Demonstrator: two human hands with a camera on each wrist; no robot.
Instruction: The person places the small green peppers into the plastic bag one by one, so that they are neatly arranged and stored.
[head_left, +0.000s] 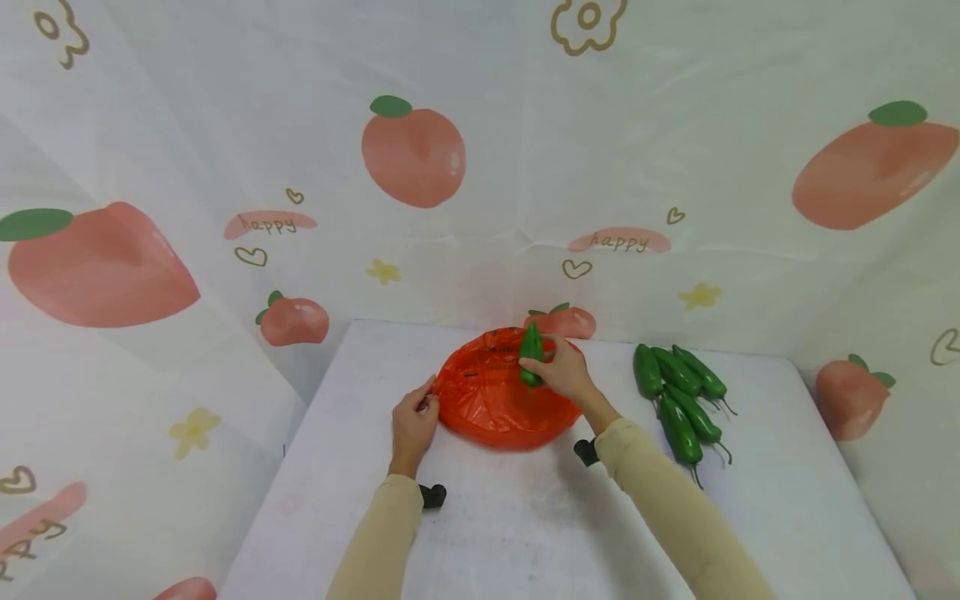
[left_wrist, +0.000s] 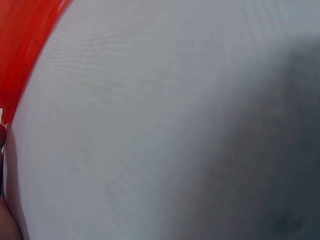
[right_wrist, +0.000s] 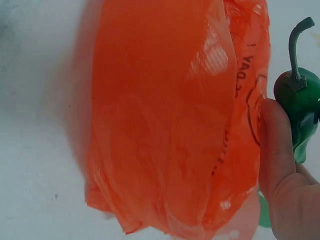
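A red plastic bag (head_left: 495, 408) with dark printing lies on the white table, its mouth spread wide. My left hand (head_left: 414, 425) pinches the bag's left rim. Above the bag's opening, my right hand (head_left: 562, 368) holds a green chili pepper (head_left: 531, 354) between thumb and fingers. In the right wrist view the pepper (right_wrist: 300, 97) shows its curved stem, with the thumb along it and the bag (right_wrist: 160, 115) beside the hand. Only the bag's edge (left_wrist: 25, 45) and a sliver of fingers appear in the left wrist view. What lies inside the bag is not visible.
Several green chili peppers (head_left: 678, 400) lie in a group on the table's right side, stems toward the front. A white cloth (head_left: 480, 167) printed with peaches and flowers hangs behind and beside the table (head_left: 510, 533). Black wrist mounts (head_left: 432, 497) stick out near both sleeves.
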